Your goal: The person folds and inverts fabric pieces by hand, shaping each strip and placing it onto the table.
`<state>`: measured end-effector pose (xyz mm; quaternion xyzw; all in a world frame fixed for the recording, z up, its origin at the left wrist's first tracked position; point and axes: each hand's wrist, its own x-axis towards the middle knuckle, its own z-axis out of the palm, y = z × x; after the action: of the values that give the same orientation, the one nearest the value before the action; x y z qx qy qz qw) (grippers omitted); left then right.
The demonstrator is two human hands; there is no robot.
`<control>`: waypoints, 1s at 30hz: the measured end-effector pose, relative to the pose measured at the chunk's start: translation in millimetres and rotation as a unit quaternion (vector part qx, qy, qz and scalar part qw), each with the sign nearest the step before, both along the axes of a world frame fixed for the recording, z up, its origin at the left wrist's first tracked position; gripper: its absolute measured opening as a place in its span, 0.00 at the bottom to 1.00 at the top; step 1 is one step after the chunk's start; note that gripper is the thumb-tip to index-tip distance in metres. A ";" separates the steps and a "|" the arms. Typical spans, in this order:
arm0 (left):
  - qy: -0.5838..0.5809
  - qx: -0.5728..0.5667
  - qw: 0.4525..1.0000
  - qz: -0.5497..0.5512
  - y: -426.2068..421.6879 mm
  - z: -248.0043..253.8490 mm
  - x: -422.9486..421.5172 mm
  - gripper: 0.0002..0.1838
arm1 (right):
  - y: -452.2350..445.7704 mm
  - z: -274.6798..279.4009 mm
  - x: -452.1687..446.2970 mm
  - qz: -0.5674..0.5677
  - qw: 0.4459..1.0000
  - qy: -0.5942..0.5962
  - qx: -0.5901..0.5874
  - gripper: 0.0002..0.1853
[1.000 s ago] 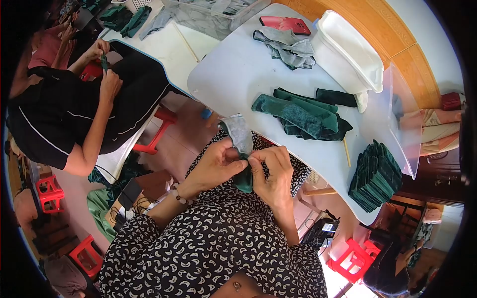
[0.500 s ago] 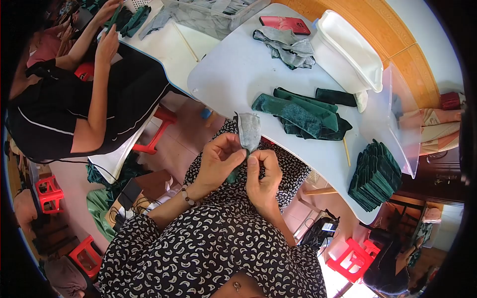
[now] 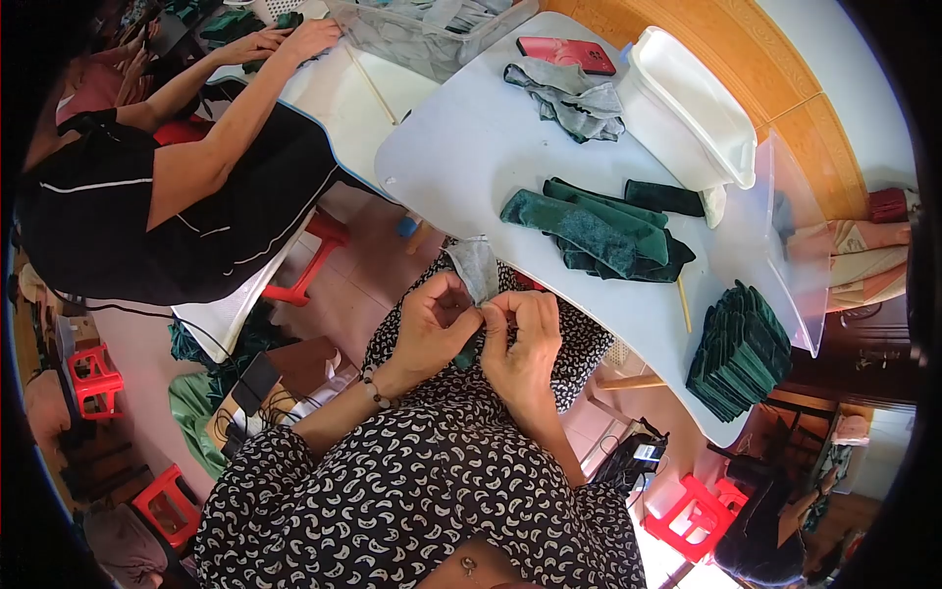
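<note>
A pale table [image 3: 456, 162] spreads out in front of us. Our left hand [image 3: 430, 319] and right hand [image 3: 524, 339] are both pinched thumb-to-finger on a small grey-and-green cloth [image 3: 475, 267], fingertips close together, over our patterned dress [image 3: 422, 466] by the table's edge. Going round from that cloth, we've got a pink phone [image 3: 567, 55] at 1, a white tub [image 3: 677, 103] at 2, a neat green stack [image 3: 741, 353] between 3 and 4, and a co-worker [image 3: 108, 221] in black around 9.
</note>
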<state>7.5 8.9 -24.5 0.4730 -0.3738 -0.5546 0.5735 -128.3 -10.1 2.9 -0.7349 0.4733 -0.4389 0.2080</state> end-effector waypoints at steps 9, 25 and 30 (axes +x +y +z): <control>-0.021 -0.023 0.999 0.009 -3.5 8.9 6.4 0.08 | 0.8 0.8 2.5 0.008 0.998 -0.063 0.007 0.09; -0.038 -0.103 0.994 -0.022 -4.2 5.9 9.3 0.08 | 1.2 13.3 -4.6 0.036 0.986 -0.159 0.031 0.09; -0.125 -0.127 0.983 -0.041 -8.3 0.1 13.4 0.05 | -3.7 10.7 -8.9 0.023 0.994 -0.101 -0.019 0.08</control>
<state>20.9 0.6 -24.4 0.4460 -0.5294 -0.4622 0.5542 -137.2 -13.9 13.6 -0.7013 0.4243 -0.5151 0.2508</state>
